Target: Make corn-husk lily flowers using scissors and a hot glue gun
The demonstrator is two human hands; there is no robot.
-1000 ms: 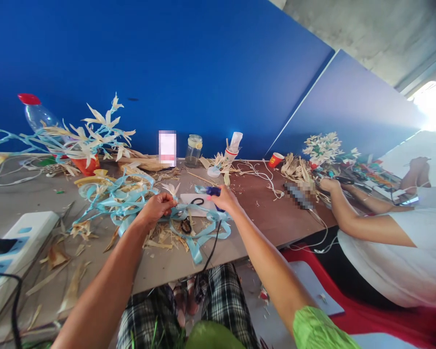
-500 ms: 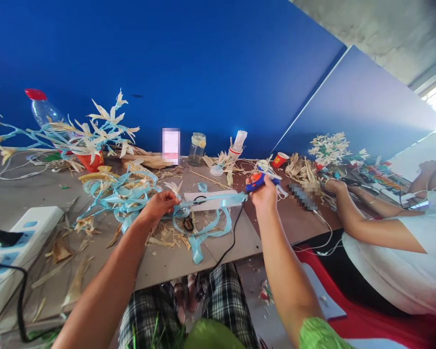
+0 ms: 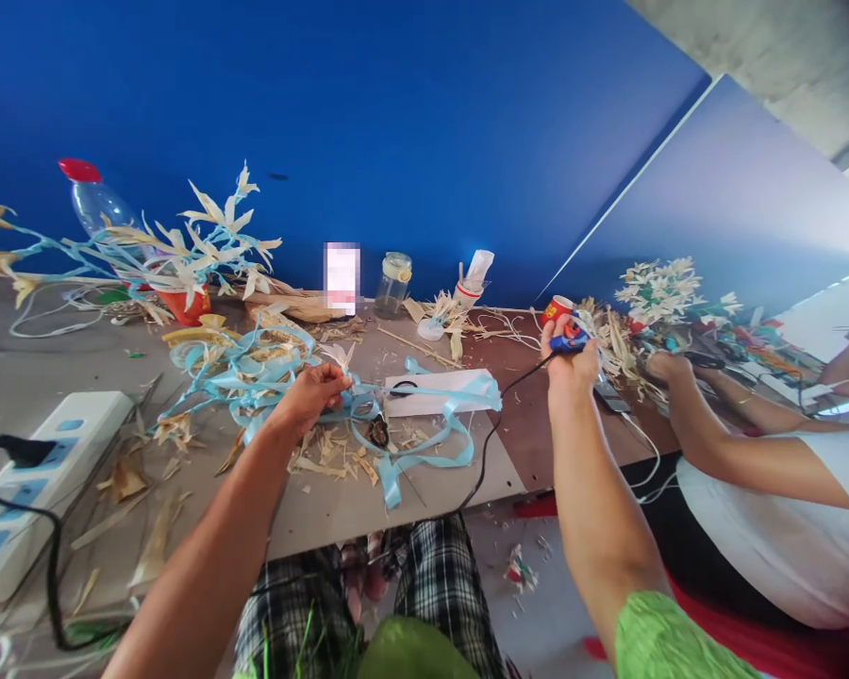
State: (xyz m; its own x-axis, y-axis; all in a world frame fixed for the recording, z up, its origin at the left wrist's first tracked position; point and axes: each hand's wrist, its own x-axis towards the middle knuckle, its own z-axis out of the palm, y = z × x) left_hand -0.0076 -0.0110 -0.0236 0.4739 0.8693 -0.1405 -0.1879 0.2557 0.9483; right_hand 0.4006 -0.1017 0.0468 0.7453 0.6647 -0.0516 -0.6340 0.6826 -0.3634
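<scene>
My left hand [image 3: 318, 394] is closed in a pinch on the stem of a pale corn-husk flower [image 3: 340, 355]. Light blue ribbon [image 3: 424, 459] runs rightward from that hand and loops over the table. Farther right, my right hand [image 3: 564, 375] is wrapped round a blue corded glue gun [image 3: 570, 339], raised above the table in front of a red paper cup [image 3: 556, 308]. Between the hands lie a white strip [image 3: 435, 404] and what look like dark scissor handles [image 3: 378, 431]. My left fingers hide most of the stem.
A tangle of blue ribbon and stems [image 3: 247, 377] lies left of my left hand, among husk scraps. At left sits a white power strip [image 3: 85, 424]. A glass jar [image 3: 394, 283] and husk flowers [image 3: 219, 226] stand along the blue wall. Another person's arm [image 3: 728, 420] reaches in from the right.
My right hand has moved right with the glue gun, away from the ribbon's end. That end now lies over the white strip. My left hand keeps its pinch.
</scene>
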